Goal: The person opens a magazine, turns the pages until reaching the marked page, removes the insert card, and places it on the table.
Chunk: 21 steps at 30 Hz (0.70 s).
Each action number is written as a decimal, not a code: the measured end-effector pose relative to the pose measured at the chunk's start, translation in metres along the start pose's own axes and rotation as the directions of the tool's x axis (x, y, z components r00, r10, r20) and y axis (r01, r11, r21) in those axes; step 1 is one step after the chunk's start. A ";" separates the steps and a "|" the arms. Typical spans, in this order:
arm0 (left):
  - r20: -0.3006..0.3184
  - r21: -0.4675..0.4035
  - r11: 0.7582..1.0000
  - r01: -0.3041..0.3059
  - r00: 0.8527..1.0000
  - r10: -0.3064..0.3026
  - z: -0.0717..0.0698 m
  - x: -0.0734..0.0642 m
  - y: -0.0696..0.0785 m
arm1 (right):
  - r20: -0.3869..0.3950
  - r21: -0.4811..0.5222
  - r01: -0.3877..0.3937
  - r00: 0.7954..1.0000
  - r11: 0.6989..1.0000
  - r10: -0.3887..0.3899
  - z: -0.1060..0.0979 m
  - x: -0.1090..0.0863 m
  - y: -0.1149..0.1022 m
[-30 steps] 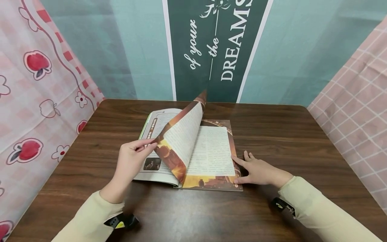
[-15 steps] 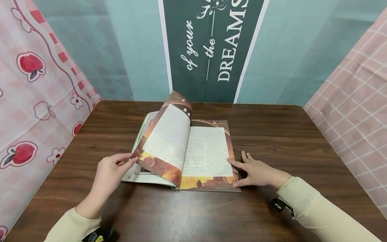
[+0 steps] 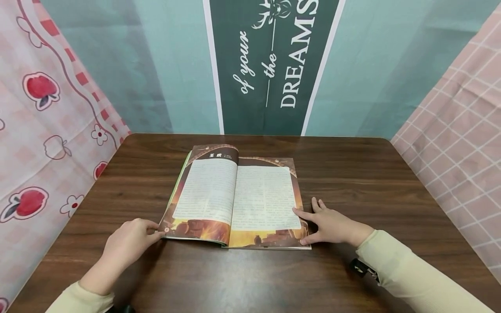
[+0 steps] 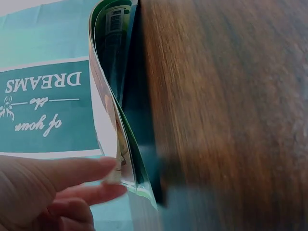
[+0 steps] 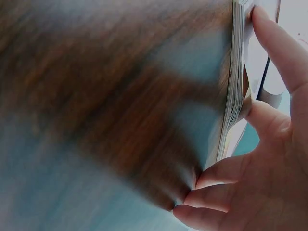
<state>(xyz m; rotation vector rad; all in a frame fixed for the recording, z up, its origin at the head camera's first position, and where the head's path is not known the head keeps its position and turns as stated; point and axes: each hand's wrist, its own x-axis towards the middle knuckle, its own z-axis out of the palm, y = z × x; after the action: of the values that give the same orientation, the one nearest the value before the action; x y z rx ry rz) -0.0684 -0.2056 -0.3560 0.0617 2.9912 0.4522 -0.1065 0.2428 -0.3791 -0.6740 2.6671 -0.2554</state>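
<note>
An open magazine (image 3: 262,195) lies on the wooden table, its spread showing white text blocks within a brown and orange fire-coloured border. At its lower left corner, my left hand (image 3: 131,243) pinches the edge of the left page (image 4: 108,120) between thumb and finger. In the left wrist view that page bows up in a curve, with more leaves and a green-edged cover behind it. My right hand (image 3: 332,224) rests at the lower right edge, thumb and index finger on the right page and the other fingers spread over the table. The right wrist view shows the thick page stack (image 5: 233,82) beside those fingers.
The dark wooden table (image 3: 352,174) reaches back to a teal curtain (image 3: 372,65) with a dark lettered panel (image 3: 270,65). A pink apple-print cloth (image 3: 51,130) hangs at the left, a pink checked cloth (image 3: 462,130) at the right.
The lifted page has swung over to the left and now lies on the left side of the magazine. My left hand moved left and down with its corner; my right hand stayed put.
</note>
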 end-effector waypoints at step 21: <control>-0.258 -0.215 0.874 -0.437 0.888 0.380 0.010 0.017 0.119 | -0.063 -0.049 0.007 0.998 0.999 -0.010 -0.004 0.006 -0.002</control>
<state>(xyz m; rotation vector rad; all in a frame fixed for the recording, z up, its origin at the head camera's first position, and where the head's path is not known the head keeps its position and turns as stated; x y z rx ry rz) -0.0811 -0.0885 -0.3321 0.6796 3.0766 0.9603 -0.1122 0.2390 -0.3766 -0.7042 2.7392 -0.2174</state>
